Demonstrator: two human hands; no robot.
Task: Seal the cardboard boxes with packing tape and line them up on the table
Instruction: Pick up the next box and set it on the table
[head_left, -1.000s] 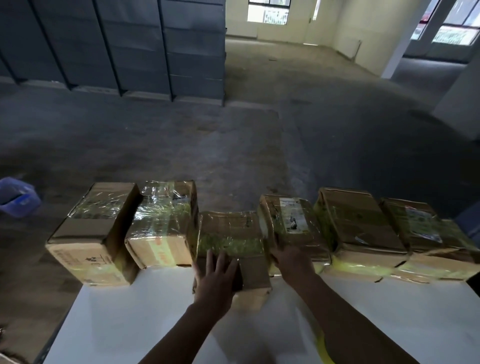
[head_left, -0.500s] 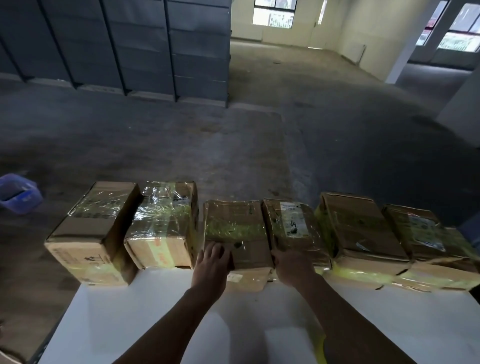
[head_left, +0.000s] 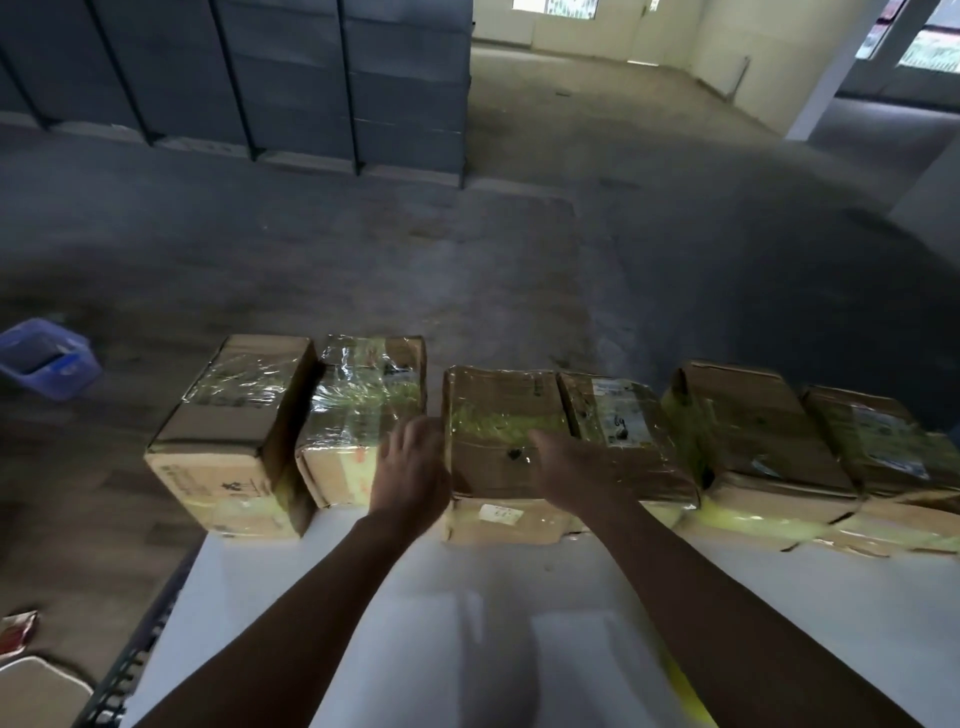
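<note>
On the white worktop (head_left: 363, 597) a row of boxes (head_left: 239, 405) is lined along the far edge. The third box (head_left: 498, 415) is closed up on its right side, with a gap on its left. The left hand (head_left: 410, 473) is laid open-fingered at its left near corner, the right hand (head_left: 566, 467) flat on top. Even pressure is advised, so the front face is squared without skewing

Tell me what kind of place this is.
Probably a warehouse or packing hall: tall dark grey stacks stand on a bare concrete floor, and a row of taped cardboard boxes lines a white table.
</note>
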